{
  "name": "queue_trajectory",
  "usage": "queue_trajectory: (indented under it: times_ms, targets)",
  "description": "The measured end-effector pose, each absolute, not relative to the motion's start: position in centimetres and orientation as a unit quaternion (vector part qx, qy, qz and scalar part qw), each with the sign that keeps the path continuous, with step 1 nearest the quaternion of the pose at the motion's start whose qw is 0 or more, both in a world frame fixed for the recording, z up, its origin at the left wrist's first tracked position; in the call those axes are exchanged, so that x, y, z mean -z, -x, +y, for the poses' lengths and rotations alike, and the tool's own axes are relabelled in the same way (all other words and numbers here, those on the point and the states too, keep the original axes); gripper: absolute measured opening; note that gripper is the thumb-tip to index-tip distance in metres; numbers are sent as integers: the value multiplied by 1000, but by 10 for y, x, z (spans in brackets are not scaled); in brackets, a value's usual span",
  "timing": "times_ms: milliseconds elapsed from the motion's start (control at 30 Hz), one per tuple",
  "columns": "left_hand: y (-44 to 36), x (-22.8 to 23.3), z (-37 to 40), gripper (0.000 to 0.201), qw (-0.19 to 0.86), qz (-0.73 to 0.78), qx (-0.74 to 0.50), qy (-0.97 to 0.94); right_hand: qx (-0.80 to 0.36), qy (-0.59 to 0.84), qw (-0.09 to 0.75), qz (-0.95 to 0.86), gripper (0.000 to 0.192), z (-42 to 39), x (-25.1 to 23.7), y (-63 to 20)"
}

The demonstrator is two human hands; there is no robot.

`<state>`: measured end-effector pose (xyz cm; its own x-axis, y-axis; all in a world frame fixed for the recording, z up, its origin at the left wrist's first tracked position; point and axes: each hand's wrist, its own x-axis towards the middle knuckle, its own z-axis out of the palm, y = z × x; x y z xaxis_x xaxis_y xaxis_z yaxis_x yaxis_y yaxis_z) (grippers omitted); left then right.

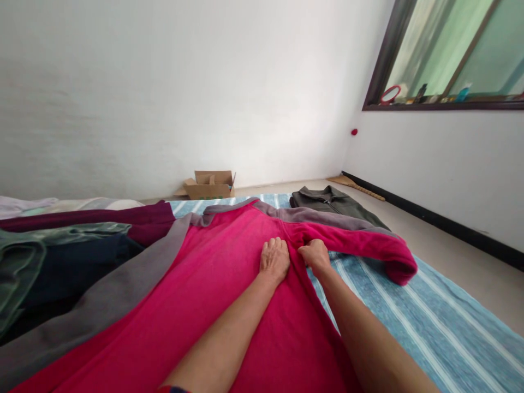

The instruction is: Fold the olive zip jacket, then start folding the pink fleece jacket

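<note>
A pink fleece garment with grey trim lies spread on a blue striped mat. The left hand presses flat on it; the right hand pinches the fabric by the sleeve. Dark clothes lie left, an olive jacket and cardboard box beyond.

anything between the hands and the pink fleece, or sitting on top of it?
Nothing visible. The left hand lies flat on the pink fleece; the right hand grips its fabric at the sleeve base. The dark folded clothes lie beside it on the left, and the olive jacket lies beyond it.
</note>
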<state>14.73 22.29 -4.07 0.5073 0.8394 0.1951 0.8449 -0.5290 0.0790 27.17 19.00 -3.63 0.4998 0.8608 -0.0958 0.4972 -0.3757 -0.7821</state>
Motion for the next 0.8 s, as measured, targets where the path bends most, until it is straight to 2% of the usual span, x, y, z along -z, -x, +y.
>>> queue_trajectory:
  times_ms: [133,333,467,700,800]
  targets:
    - [-148,42,220,32,-1,-499,100,861,-212,820,334,-414,17,190,33,-271]
    - [-146,46,221,52,-60,-511,58,855,-153,840,310,-418,24,184,29,-277]
    - [-146,45,222,57,-74,-509,40,857,-154,833,311,-430,27,181,31,-281]
    - [-145,46,221,54,-65,-494,63,865,-159,819,345,-431,24,176,35,-284]
    - [-145,48,221,53,-60,-485,73,870,-184,813,350,-427,28,167,35,-280]
